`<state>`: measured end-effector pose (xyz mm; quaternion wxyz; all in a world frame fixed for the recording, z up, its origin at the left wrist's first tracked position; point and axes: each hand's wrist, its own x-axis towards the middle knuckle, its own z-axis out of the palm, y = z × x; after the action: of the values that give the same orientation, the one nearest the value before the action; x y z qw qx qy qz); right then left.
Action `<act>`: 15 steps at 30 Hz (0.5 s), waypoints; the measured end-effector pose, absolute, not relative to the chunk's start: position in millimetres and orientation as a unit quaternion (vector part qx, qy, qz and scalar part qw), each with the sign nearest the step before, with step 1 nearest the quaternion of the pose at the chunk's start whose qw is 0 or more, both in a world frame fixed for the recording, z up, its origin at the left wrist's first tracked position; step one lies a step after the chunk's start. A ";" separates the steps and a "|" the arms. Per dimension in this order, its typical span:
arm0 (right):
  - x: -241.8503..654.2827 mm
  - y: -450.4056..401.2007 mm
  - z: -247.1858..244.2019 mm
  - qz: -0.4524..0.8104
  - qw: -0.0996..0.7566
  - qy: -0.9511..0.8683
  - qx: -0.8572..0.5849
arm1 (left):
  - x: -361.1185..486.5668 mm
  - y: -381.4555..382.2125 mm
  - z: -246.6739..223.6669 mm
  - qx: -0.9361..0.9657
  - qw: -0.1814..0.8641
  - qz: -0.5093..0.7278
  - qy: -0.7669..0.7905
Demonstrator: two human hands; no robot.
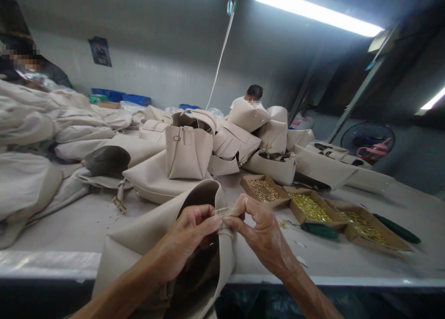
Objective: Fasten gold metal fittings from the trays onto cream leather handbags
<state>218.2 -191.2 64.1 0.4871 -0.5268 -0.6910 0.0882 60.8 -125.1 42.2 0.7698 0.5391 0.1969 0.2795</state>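
A beige handbag (139, 238) lies tilted at the table's front edge, its dark mouth facing me. My left hand (191, 228) is closed at the bag's rim, thumb and fingers pinching a small strap there. From the other side my right hand (255, 224) pinches the same beige strap (227, 213) between thumb and forefinger. Both hands nearly meet at this spot, and the fingers hide the strap's details. Right of them sit shallow cardboard boxes, one with small copper-gold parts (266, 190), the others with yellow-gold metal parts (309, 207).
Beige handbags (189, 152) are heaped across the middle. Pale covered bags (28, 184) crowd the left. Green-handled tools (320, 231) lie by the boxes. One person (253, 94) is behind the heap, another (52, 71) at far left. A fan (368, 138) stands at right.
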 end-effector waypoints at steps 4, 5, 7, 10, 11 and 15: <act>210.3 -190.5 52.0 0.133 0.554 -0.601 -0.561 | 59.6 -125.7 43.1 0.534 0.772 0.284 0.195; 209.0 -190.4 50.5 0.127 0.563 -0.599 -0.555 | 59.3 -125.7 43.2 0.534 0.772 0.284 0.197; 206.7 -190.1 49.7 0.088 0.568 -0.623 -0.531 | 58.9 -125.4 42.8 0.535 0.770 0.284 0.201; 201.9 -188.3 50.2 0.016 0.566 -0.652 -0.505 | 59.2 -124.8 41.3 0.541 0.764 0.284 0.208; 199.6 -187.4 49.8 -0.005 0.570 -0.645 -0.509 | 59.4 -124.6 40.8 0.542 0.763 0.285 0.210; 193.1 -185.7 46.3 -0.048 0.584 -0.598 -0.548 | 59.9 -124.9 41.6 0.534 0.764 0.289 0.217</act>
<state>193.1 -185.7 46.3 0.5836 -0.5478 -0.5976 -0.0480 59.9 -124.9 41.6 0.7643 0.5342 0.2169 0.2888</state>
